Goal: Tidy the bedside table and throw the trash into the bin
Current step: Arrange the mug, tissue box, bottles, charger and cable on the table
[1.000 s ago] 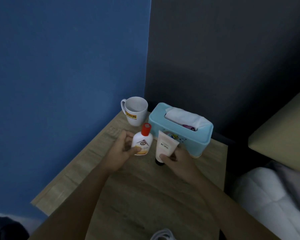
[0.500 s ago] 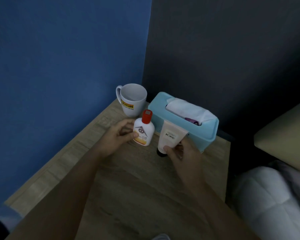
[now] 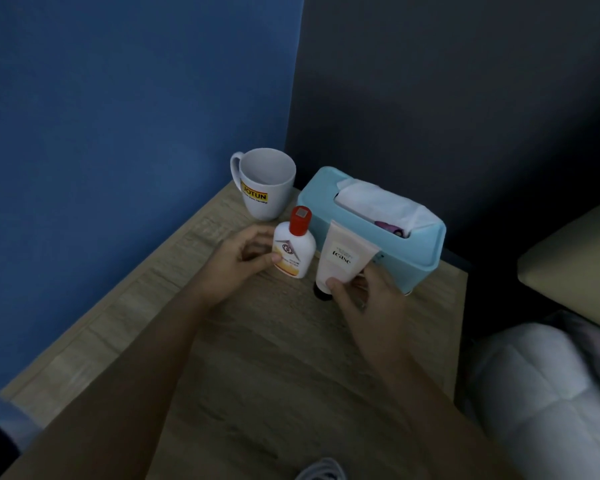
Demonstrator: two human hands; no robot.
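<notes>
Weight is judged low for both items. The red-capped bottle (image 3: pixel 293 251) is small, rigid plastic, prob. smooth and a bit slippery, so it is best taken round the waist below the cap. That is where it is gripped by the left hand (image 3: pixel 243 258), thumb on the label and fingers curled behind. It stands upright just in front of the mug (image 3: pixel 265 188). The cream tube (image 3: pixel 342 259) is soft and squashes if pressed mid-body. It is pinched near its lower end, just above the dark cap, by the right hand (image 3: pixel 368 299). It is set cap-down in front of the tissue box (image 3: pixel 395 244); contact w/ the box cannot be told.

The bedside table (image 3: pixel 274 368) is flat wood-grain laminate in a corner btwn a blue wall and a dark wall. White bedding (image 3: pixel 551 393) is seen at right. Light is dim, and no bin is in view.
</notes>
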